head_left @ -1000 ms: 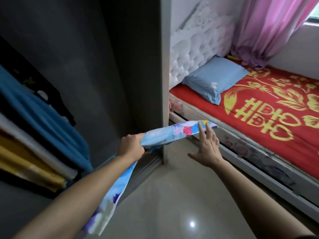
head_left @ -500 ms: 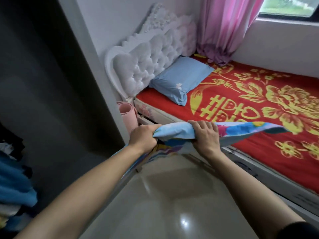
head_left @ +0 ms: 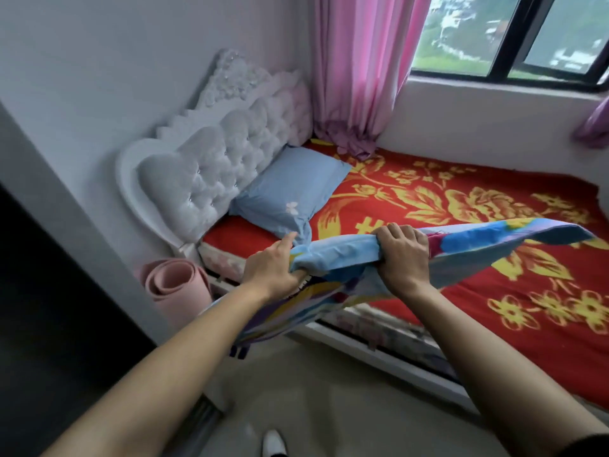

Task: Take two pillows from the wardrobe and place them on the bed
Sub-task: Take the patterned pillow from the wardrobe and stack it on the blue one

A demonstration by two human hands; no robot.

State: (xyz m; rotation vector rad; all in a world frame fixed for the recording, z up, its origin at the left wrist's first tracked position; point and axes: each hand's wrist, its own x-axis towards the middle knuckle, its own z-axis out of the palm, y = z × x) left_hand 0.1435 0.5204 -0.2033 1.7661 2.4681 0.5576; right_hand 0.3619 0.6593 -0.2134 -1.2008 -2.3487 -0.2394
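A flat pillow in a colourful printed cover (head_left: pixel 342 255) hangs between both my hands over the bed's near edge. My left hand (head_left: pixel 273 268) grips its left end and my right hand (head_left: pixel 403 252) grips it near the middle; its right end (head_left: pixel 534 235) floats above the red sheet. A plain light-blue pillow (head_left: pixel 290 189) lies on the bed (head_left: pixel 461 206) against the white tufted headboard (head_left: pixel 214 173). The bed's red sheet has yellow flowers. The wardrobe's dark side (head_left: pixel 49 308) shows at the left; its inside is out of view.
A rolled pink mat (head_left: pixel 174 288) stands between the wardrobe side and the bed's corner. A pink curtain (head_left: pixel 356 70) hangs at the bed's far corner under a window (head_left: pixel 507 34). The bed's white side rail (head_left: pixel 379 351) runs along the glossy floor. A white shoe tip (head_left: pixel 273 440) shows below.
My view has swung from the wardrobe to the bed. My right hand, open a second ago, closed on the printed pillow, and both hands carried it up over the bed's edge.
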